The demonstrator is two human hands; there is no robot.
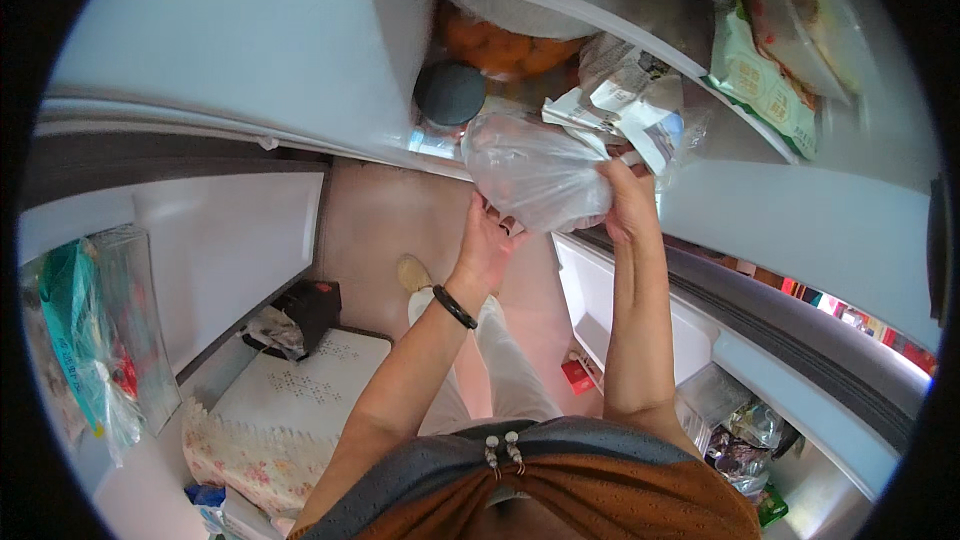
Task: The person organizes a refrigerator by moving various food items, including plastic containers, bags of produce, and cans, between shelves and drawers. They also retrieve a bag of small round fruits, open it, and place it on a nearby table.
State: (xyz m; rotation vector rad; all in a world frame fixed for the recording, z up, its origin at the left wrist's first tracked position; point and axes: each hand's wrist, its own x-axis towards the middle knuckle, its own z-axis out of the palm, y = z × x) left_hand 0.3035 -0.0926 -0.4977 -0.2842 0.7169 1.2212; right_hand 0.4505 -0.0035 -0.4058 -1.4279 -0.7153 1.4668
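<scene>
A clear, filled plastic bag [536, 172] is held up at the front of an open refrigerator shelf [562, 4]. My right hand [628, 199] grips the gathered end of this bag. Beneath its near side, my left hand [487, 240] supports it, palm turned up and fingers partly hidden under the plastic. The bag's contents are too blurred to name. Just behind my right hand lies a crumpled printed package [626, 101]. A jar with a dark lid [450, 94] stands beyond the bag, near orange round items [502, 45] in a plastic wrapping.
Open refrigerator doors flank me; the left door [232, 225] holds a teal package [71, 330], the right door's bin [727, 405] several bagged items. A cloth-covered surface [300, 382] carries a black bag [311, 315]. A red box [577, 375] is low on the right.
</scene>
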